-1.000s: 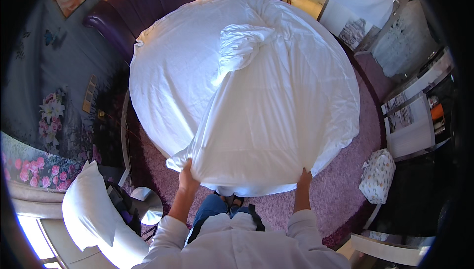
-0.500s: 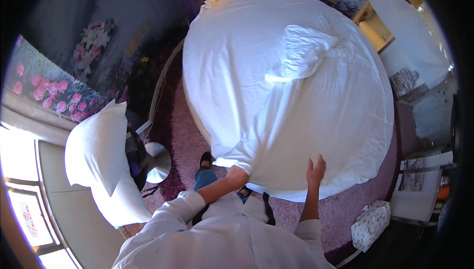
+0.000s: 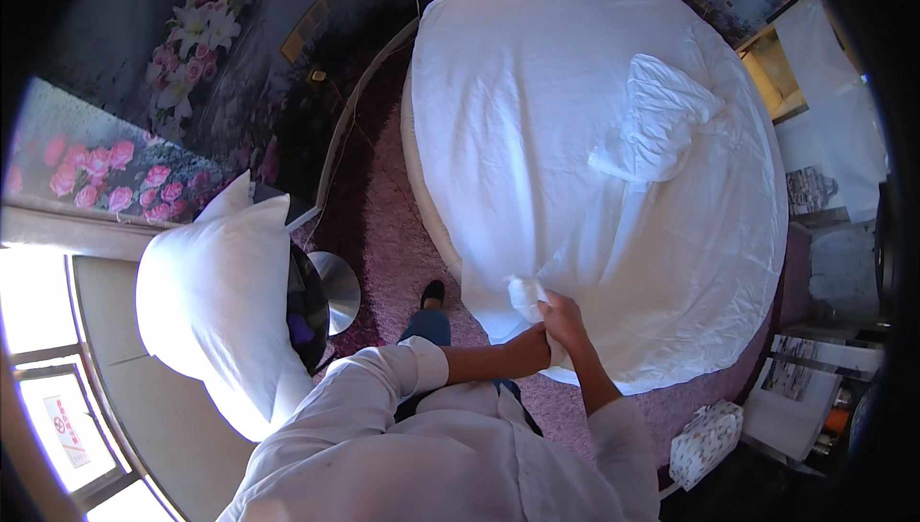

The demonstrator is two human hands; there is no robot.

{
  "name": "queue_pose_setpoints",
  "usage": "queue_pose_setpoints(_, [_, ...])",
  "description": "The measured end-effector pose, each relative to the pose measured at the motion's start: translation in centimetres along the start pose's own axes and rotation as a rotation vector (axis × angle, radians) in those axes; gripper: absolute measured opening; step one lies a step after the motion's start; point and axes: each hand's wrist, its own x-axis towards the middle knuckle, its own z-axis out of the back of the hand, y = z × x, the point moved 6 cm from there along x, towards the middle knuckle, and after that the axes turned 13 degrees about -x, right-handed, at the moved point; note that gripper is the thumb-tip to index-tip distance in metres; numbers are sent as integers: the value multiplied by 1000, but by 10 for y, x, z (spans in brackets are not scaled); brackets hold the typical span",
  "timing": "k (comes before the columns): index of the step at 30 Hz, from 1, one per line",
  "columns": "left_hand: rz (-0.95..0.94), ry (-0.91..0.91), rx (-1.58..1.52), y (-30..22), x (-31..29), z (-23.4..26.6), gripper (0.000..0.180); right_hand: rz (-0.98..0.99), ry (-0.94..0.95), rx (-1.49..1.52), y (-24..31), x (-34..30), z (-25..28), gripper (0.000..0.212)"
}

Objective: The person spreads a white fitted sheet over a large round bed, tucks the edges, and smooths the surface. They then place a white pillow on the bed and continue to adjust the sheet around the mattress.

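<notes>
A wide white bed cover (image 3: 498, 139) lies over a large round bed, with folds running toward me. At its near edge, my right hand (image 3: 565, 319) is closed around a gathered bit of the cloth, and a small white tuft sticks out past the fingers. My left hand (image 3: 527, 351) is closed on the same cloth just below, close against the right. The fingers of the left are partly hidden. On the bed's right half sits a crumpled, puckered bunch of white fabric (image 3: 661, 124).
White pillows (image 3: 216, 297) are piled at the left, beside a round silvery disc-shaped base (image 3: 335, 292). Pinkish-purple carpet (image 3: 402, 234) rings the bed. A patterned white box-shaped thing (image 3: 706, 443) is on the floor at the right, near a cluttered shelf (image 3: 795, 397).
My right hand has come from open over the bed's edge to grip the cloth beside my left. The left hand has shifted right. The view has turned, so the bed sits further right.
</notes>
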Motion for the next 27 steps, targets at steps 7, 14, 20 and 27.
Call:
queue_pose_setpoints(7, [669,100,-825,117,-108,-18,39,-217,100,1354,68,-51,-17,24])
queue_pose_setpoints(14, [1299,-224,-1719,209,-40,82,52,-75,232,1068,137,-69,-35,27])
queue_pose_setpoints(20, [1277,-365,-1216,221,-28,98,42,46,247,1036,149,-56,-30,28])
queue_pose_setpoints(27, [757,-399,-687,146,-41,180,30,3,112,768,92,-49,-92,20])
